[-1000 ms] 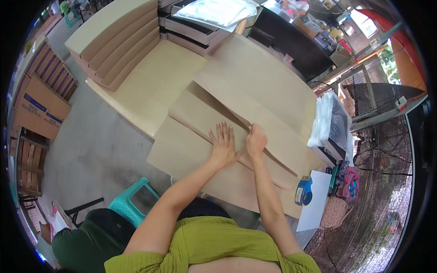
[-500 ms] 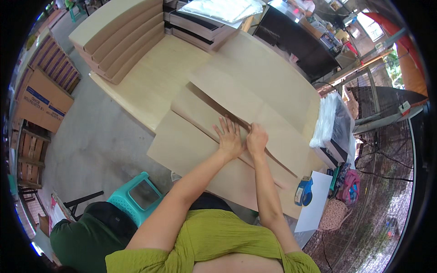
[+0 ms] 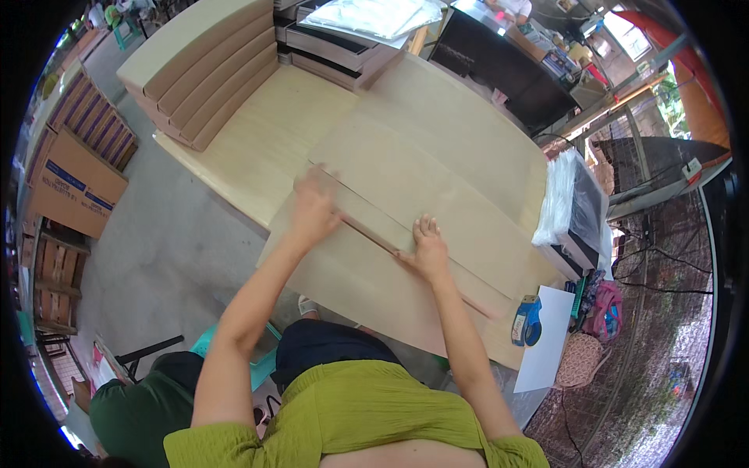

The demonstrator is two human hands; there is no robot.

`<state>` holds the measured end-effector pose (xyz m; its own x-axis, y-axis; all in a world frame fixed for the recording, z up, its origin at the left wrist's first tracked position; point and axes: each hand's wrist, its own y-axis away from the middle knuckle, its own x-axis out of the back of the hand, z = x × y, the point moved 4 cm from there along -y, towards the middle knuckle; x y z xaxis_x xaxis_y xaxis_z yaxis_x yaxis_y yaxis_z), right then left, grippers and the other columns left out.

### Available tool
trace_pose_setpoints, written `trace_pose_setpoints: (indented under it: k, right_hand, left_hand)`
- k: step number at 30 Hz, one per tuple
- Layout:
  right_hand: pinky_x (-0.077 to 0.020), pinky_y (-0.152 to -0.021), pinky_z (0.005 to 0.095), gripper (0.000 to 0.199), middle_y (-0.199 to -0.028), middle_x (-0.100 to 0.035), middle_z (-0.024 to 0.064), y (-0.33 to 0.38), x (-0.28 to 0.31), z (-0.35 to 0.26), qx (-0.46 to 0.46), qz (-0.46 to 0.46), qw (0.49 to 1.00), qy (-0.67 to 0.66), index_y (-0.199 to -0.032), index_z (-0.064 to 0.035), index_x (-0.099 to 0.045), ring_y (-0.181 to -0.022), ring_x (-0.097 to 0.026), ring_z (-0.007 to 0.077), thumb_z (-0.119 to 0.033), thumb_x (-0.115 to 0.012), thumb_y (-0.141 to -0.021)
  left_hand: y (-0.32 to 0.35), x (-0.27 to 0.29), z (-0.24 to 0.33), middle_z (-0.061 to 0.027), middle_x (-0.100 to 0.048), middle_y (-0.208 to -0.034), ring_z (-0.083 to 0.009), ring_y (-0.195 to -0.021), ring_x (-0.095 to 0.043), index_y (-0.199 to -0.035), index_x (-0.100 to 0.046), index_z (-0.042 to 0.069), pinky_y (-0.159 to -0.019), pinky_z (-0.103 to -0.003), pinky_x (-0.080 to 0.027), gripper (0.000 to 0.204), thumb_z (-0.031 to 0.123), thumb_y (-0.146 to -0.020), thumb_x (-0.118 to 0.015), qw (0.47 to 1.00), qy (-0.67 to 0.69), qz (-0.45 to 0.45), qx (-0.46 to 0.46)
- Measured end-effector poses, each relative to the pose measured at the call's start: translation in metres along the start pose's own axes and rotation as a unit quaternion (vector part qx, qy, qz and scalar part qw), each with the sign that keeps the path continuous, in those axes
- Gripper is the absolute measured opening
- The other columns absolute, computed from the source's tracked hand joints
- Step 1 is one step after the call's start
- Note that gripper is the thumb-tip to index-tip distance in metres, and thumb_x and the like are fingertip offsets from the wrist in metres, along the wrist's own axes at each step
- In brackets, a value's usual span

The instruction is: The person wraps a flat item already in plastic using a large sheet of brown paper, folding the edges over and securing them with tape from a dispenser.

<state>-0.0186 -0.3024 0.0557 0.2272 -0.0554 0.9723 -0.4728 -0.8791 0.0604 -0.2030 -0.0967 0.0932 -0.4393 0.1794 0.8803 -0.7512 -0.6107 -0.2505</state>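
A large sheet of brown kraft paper [image 3: 460,187] lies on the table in front of me. Its far part is folded over toward me, and the straight edge of that flap runs slantwise between my hands. A long dark reddish gap shows along the fold just on my side of this edge. My right hand [image 3: 429,251] presses on the paper at the gap, fingers flat and thumb spread to the left. At the left end of the flap, my left hand [image 3: 315,209] touches the paper; its fingers are smeared by motion.
Brown-wrapped bundles [image 3: 207,78] are stacked at the table's far left, beside dark-edged stacks [image 3: 328,47]. Plastic-covered packs [image 3: 566,207] stand at the right edge. Nearer lie a blue tape dispenser [image 3: 528,321] and a white sheet [image 3: 550,343]. A person in green [image 3: 144,405] is at lower left.
The raised flap now lies down flat. My left hand has slid to the far left along it. My right hand has let go of the flap's edge and now presses flat, slightly nearer me.
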Motion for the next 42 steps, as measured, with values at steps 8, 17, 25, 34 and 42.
trace_pose_setpoints:
  k: [8, 17, 25, 34, 42]
  right_hand:
    - [-0.0331, -0.114, 0.0556, 0.096, -0.153, -0.039, 0.0267, 0.002, -0.013, 0.003, 0.029, 0.032, 0.999, 0.003, -0.142, 0.0056, -0.045, -0.140, -0.037, 0.0478, -0.042, -0.084, -0.069]
    - [-0.0192, -0.114, 0.0683, 0.119, -0.164, -0.018, 0.0203, -0.062, -0.021, -0.083, -0.002, 0.015, 0.997, 0.080, -0.156, 0.0006, -0.021, -0.150, -0.020, 0.0390, -0.050, -0.084, -0.068]
    - [-0.0148, -0.119, 0.0611, 0.114, -0.165, -0.019, 0.0178, 0.040, -0.003, 0.022, -0.126, -0.038, 0.984, 0.122, -0.156, 0.0024, -0.020, -0.153, -0.018, 0.0323, -0.046, -0.082, -0.074]
    - [-0.0499, -0.098, 0.0431, 0.056, -0.120, -0.068, 0.0212, 0.180, 0.077, 0.206, -0.333, -0.313, 0.889, 0.002, -0.124, 0.0049, -0.064, -0.113, -0.066, 0.0350, -0.027, -0.079, -0.080]
    - [-0.0443, -0.104, 0.0372, 0.048, -0.123, -0.068, 0.0200, -0.040, 0.146, 0.238, 0.056, 0.047, 0.962, -0.264, -0.126, 0.0002, -0.065, -0.124, -0.059, 0.0320, -0.039, -0.057, -0.099]
  left_hand:
    - [-0.040, -0.075, 0.032, -0.0203, -0.035, -0.157, -0.0376, -0.144, -0.035, -0.151, -0.032, -0.001, -0.114, -0.049, -0.037, 0.101, 0.021, -0.068, -0.086, 0.939, -0.134, -0.210, -0.237]
    - [-0.043, -0.100, 0.025, -0.0192, -0.045, -0.151, -0.0359, -0.138, -0.046, -0.147, -0.040, -0.001, -0.112, -0.045, -0.040, 0.083, 0.014, -0.075, -0.077, 0.953, -0.075, -0.160, -0.244]
    - [-0.037, -0.083, 0.014, -0.0177, -0.042, -0.153, -0.0351, -0.139, -0.044, -0.149, -0.038, 0.002, -0.114, -0.046, -0.038, 0.084, 0.012, -0.075, -0.076, 0.944, -0.081, -0.193, -0.254]
    - [-0.037, -0.073, 0.027, -0.0190, -0.040, -0.154, -0.0349, -0.140, -0.042, -0.150, -0.036, 0.002, -0.111, -0.045, -0.041, 0.082, 0.005, -0.077, -0.073, 0.940, -0.127, -0.226, -0.222]
    - [-0.033, -0.080, 0.042, -0.0168, -0.038, -0.157, -0.0355, -0.141, -0.043, -0.158, -0.022, 0.011, -0.111, -0.045, -0.043, 0.085, 0.005, -0.085, -0.065, 0.938, -0.212, -0.231, -0.150]
